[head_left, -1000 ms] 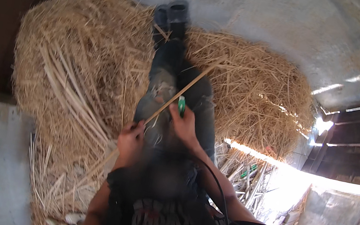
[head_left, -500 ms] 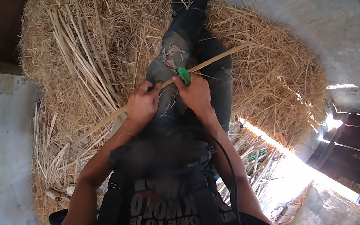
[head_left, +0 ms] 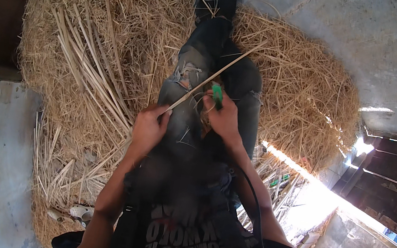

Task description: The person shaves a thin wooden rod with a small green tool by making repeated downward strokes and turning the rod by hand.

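Note:
A long, narrow pale strip, seemingly split bamboo (head_left: 218,72), slants over my legs from lower left to upper right. My left hand (head_left: 149,128) pinches it near its lower part, thumb on top. Just right of the strip, my right hand (head_left: 223,119) is closed around a green-handled cutter (head_left: 217,95); its blade is too small to make out. A thin curled shaving shows by the right fingers, which look slightly apart from the strip. Whether the strip runs on behind my left hand is hard to see.
My outstretched legs in torn dark jeans (head_left: 194,70) lie over heaped straw-like shavings (head_left: 296,83). A bundle of pale strips (head_left: 89,65) lies at left, more strips (head_left: 51,162) below it. A second green object (head_left: 280,181) lies at right. Concrete walls (head_left: 381,50) border the heap.
My right hand with the cutter has moved off the strip, slightly right and down. My left hand has drawn down and left, and the strip now looks turned narrower toward me.

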Motion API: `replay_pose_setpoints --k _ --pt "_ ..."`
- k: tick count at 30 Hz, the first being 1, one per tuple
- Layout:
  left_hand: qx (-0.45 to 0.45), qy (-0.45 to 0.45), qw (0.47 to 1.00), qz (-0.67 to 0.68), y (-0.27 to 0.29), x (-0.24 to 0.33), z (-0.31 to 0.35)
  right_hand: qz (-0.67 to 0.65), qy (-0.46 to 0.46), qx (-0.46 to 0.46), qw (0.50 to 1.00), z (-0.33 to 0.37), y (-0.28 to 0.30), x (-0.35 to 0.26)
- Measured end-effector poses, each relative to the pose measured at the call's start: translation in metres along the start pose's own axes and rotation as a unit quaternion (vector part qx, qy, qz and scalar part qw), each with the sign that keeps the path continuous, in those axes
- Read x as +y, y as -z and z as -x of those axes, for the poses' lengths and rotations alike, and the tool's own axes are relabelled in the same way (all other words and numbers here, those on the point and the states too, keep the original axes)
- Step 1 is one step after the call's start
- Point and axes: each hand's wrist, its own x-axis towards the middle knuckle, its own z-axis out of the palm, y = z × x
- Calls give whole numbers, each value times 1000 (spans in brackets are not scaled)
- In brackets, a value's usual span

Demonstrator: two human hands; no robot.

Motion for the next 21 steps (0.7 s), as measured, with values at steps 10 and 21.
replay_pose_setpoints --k 10,21 --pt "-7 5 1000 -17 1 3 5 235 -16 -113 965 14 -4 8" --pt "-14 3 999 -31 5 10 10 347 -59 -93 931 -14 -24 -1"
